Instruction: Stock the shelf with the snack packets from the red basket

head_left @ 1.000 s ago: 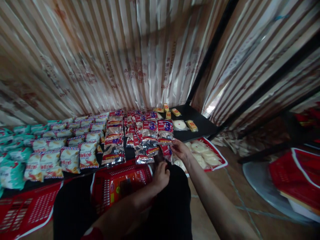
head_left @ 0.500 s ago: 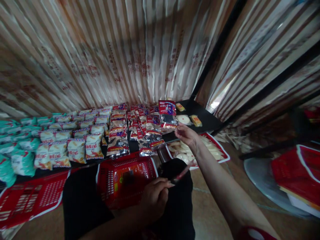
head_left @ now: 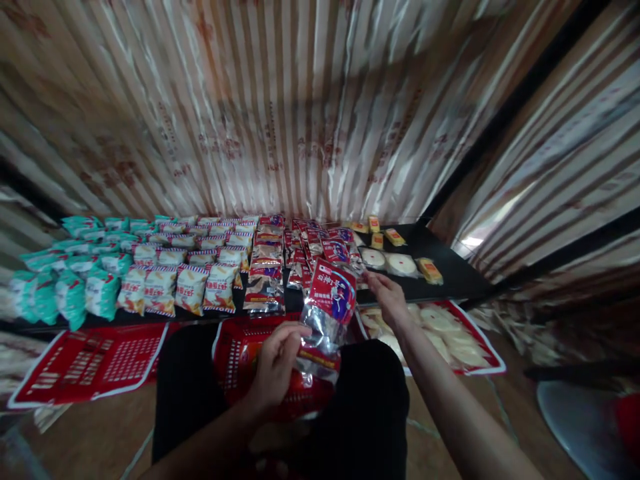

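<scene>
labels: the held red packet (head_left: 331, 293) reads "si神1号" in white, beside a blue-purple printed figure; the smaller lines beneath are too blurred to read. the white snack bags (head_left: 220, 287) along the near edge of the desk (head_left: 457, 277) bear large red-orange characters under a striped top band. the print on the green bags (head_left: 103, 293), at the desk's left end, and on the yellow packets (head_left: 430, 270), toward its right end, is too small to read.

pose: the left forearm rises from the lower edge of the view, the left hand (head_left: 275, 363) lying over a red basket (head_left: 233, 337) before the middle of the near edge. the right forearm enters from the lower right, the right hand (head_left: 389, 300) reaching to that same edge, right of the middle.

fingers: those of the left hand are pinched on the left side of the packet, which tilts above the basket, in front of the near edge; whether a second packet overlaps its lower part cannot be told. those of the right are loosely bent and part-spread, just beside a pile of similar packets (head_left: 336, 250); contact cannot be told. round white packs (head_left: 401, 265) lie right of the pile.
</scene>
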Demonstrator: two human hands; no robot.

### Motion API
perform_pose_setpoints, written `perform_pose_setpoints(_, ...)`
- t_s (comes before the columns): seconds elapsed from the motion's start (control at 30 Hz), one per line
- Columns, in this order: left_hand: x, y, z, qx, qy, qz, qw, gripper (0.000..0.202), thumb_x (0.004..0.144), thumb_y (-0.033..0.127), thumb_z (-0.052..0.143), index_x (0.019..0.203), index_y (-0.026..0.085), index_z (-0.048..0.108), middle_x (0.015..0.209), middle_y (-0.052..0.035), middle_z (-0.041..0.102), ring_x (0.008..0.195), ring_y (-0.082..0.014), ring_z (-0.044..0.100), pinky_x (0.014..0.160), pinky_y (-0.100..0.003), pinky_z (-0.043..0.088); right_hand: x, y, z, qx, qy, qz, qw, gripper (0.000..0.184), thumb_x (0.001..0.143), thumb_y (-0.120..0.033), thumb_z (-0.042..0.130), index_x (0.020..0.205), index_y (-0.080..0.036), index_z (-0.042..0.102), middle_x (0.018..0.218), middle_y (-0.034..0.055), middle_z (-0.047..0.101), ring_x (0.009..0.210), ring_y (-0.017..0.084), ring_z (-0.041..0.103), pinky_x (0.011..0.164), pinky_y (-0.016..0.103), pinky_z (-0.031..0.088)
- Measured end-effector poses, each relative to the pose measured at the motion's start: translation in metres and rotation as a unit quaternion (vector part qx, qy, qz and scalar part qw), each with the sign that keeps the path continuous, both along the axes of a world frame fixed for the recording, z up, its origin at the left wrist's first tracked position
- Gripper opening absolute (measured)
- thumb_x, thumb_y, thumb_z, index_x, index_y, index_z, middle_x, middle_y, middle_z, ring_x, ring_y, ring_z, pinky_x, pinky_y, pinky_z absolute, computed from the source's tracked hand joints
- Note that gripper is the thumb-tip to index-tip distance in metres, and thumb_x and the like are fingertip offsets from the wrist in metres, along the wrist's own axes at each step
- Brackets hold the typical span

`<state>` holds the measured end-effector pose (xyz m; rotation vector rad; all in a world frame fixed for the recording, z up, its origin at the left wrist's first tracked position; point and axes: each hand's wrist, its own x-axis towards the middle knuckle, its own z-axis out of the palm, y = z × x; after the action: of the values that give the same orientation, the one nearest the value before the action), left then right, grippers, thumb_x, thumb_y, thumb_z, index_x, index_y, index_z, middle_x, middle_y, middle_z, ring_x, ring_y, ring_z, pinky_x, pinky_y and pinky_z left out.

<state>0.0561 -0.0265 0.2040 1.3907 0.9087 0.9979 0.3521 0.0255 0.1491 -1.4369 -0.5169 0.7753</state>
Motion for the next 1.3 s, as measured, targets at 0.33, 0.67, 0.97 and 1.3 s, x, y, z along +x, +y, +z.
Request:
perform_pose_setpoints(0.33, 0.001, 0.021, -0.02, -0.158, -0.128, 0.084, 0.976, 0.027, 0.08, 0.039, 0.057, 0.09, 0.017, 0.068, 0.094, -0.0042, 0.07, 0.082, -0.0172, 0.064, 0.072, -0.026, 0.05, -0.112, -0.036, 0.044, -0.016, 0.141, 0.291, 0.946, 0.033, 0.067, -0.045, 0.075, 0.089, -0.022, 0.067, 0.082, 0.0023, 0.07, 0.069, 0.013, 0.063, 0.063, 0.022, 0.051)
perform_pose_setpoints(0.67, -0.026, 0.032, -0.028, -0.167, -0.13, 0.053, 0.976, 0.037, 0.075, 0.029, 0.06, 0.11, 0.016, 0.059, 0.103, -0.0085, 0.069, 0.097, -0.023, 0.065, 0.082, -0.033, 0.051, -0.154, -0.004, 0.041, -0.001, 0.141, 0.241, 0.96, 0.044, 0.052, -0.035, 0.084, 0.089, -0.023, 0.062, 0.065, -0.004, 0.068, 0.052, 0.012, 0.059, 0.051, 0.022, 0.046)
perform_pose_setpoints(0.97, -0.029, 0.081, -0.063, 0.052, 0.014, 0.196, 0.979, 0.029, 0.075, 0.01, 0.05, 0.099, 0.019, 0.064, 0.122, -0.0101, 0.053, 0.118, -0.0228, 0.05, 0.101, -0.04, 0.042, -0.169, 0.055, 0.039, -0.018, 0.111, 0.2, 0.973, 0.036, 0.053, -0.03, 0.083, 0.081, -0.024, 0.061, 0.06, -0.0063, 0.065, 0.049, 0.01, 0.056, 0.045, 0.02, 0.044)
perform_pose_setpoints(1.3, -0.009, 0.145, -0.059, 0.065, 0.101, 0.195, 0.973, 0.034, 0.072, 0.003, 0.046, 0.095, 0.015, 0.067, 0.125, -0.012, 0.054, 0.121, -0.0238, 0.05, 0.106, -0.04, 0.039, -0.169, 0.14, 0.026, -0.03, 0.004, 0.176, 0.984, 0.018, 0.068, -0.022, 0.068, 0.084, -0.023, 0.06, 0.059, -0.0047, 0.064, 0.045, 0.011, 0.055, 0.045, 0.022, 0.046)
